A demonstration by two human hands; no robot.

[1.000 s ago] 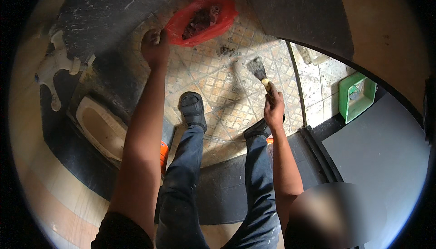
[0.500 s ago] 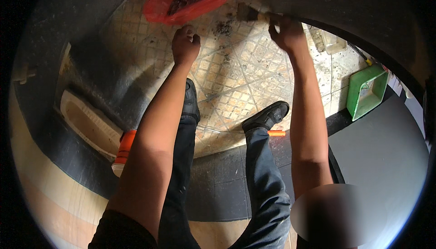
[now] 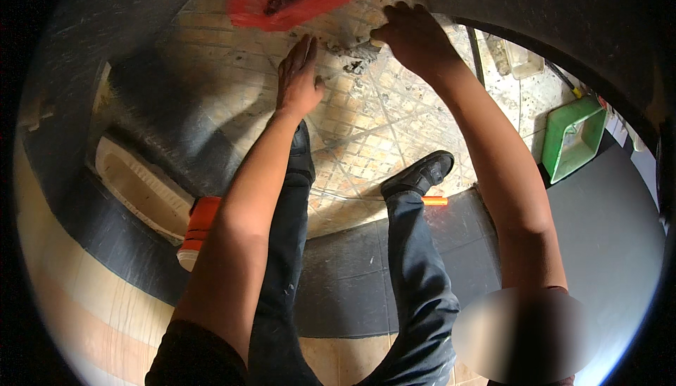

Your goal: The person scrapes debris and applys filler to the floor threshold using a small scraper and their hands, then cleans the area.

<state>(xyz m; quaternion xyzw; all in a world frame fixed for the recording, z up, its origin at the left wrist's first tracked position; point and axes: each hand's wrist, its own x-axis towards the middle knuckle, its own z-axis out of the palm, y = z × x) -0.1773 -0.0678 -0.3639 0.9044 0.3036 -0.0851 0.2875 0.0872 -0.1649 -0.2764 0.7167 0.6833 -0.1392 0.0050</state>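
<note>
Brush with pale handle and dark bristles (image 3: 370,47): just past 12 o'clock, mostly hidden by the hand, its head at a small heap of loose grey-black debris (image 3: 355,67) on beige patterned floor tiles (image 3: 352,154). Right bare hand (image 3: 415,38): at 1 o'clock, gripping the brush handle. Left bare hand (image 3: 299,80): toward 11 o'clock, fingers extended, thumb spread, beside the debris; contact with the tiles cannot be told. Red translucent plastic bag (image 3: 250,6): between 11 and 12 o'clock, beyond the left hand, containing dark scraps. Green rectangular plastic tray (image 3: 555,148): toward 3 o'clock, tilted.
</note>
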